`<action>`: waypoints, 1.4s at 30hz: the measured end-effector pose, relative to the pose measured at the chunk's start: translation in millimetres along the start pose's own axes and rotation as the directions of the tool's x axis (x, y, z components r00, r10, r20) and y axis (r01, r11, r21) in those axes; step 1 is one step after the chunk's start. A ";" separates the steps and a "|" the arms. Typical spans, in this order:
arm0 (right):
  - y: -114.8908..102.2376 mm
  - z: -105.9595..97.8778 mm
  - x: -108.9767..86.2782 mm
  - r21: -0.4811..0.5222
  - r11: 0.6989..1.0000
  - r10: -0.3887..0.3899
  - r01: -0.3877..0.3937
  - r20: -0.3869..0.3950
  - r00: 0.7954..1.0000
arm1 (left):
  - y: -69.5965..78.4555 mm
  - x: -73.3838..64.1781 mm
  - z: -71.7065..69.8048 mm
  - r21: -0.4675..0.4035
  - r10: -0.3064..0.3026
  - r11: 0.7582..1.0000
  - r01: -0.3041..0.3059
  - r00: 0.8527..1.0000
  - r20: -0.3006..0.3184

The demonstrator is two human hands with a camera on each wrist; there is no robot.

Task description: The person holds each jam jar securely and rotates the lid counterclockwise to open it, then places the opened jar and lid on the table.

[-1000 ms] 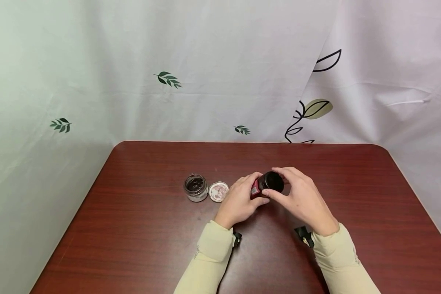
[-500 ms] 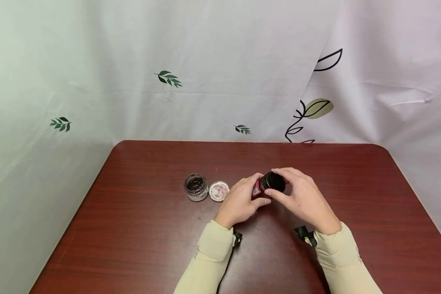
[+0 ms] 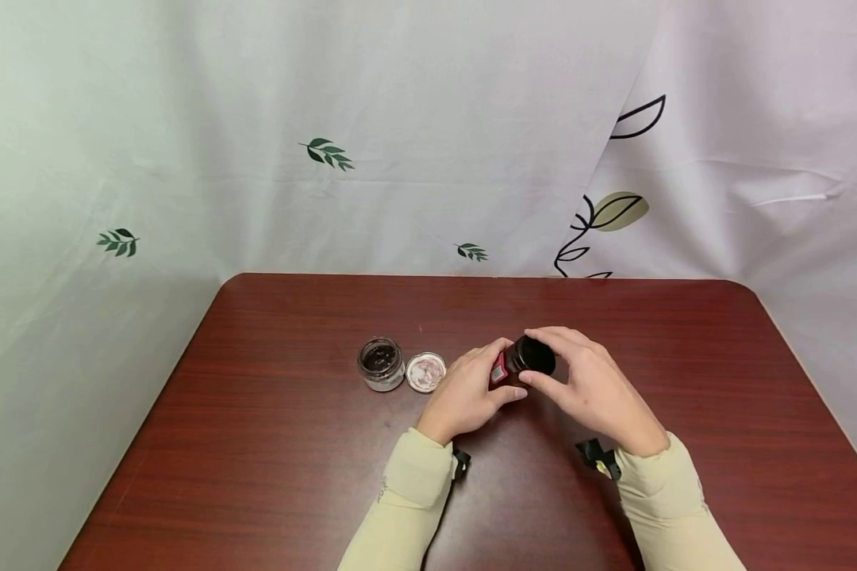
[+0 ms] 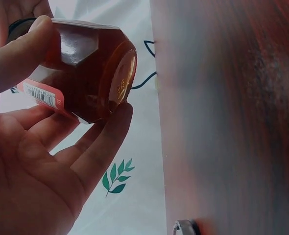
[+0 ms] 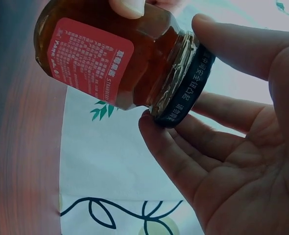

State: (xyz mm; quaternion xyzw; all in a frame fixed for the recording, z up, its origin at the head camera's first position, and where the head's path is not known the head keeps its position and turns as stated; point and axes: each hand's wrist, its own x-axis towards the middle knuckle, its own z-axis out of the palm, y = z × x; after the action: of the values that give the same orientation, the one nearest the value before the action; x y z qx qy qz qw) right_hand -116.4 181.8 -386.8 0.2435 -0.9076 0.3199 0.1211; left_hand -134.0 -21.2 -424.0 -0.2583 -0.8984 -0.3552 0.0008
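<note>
A jam jar (image 4: 90, 73) with amber-red contents and a red label (image 5: 93, 61) reading "STRAWBERRY" is held tilted above the table. My left hand (image 3: 464, 395) grips its body, thumb on one side and fingers on the other, as the left wrist view shows. At the mouth sits a black lid (image 5: 186, 90); thumb and fingertips of my right hand (image 3: 596, 390) pinch its rim. The jar's base (image 4: 122, 78) faces away from the right hand. To the left stands an open glass jar (image 3: 382, 382) with dark contents, beside a whitish, stained lid (image 3: 425, 373).
The reddish-brown wooden table (image 3: 257, 468) has rounded far corners. Behind it and along the sides hangs a white cloth (image 3: 400, 119) with leaf prints. A black strap piece (image 3: 598, 458) shows at the right cuff.
The right hand has shifted slightly to the right, its thumb a little lower at the lid. The jar moved slightly right too. The left hand stays nearly still; the open jar and loose lid have not moved.
</note>
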 end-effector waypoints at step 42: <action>-0.2 -8.2 -2.4 0.028 0.999 -0.036 0.035 0.040 0.999 | -7.3 0.4 2.0 -0.075 -0.009 0.997 0.009 1.000 0.008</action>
State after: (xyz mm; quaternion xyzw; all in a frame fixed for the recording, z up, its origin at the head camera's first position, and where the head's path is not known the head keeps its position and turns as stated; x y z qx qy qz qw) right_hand -113.7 187.8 -381.2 0.2676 -0.9009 0.3252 0.1048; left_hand -137.3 -24.3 -430.1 -0.2555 -0.8856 -0.3876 -0.0139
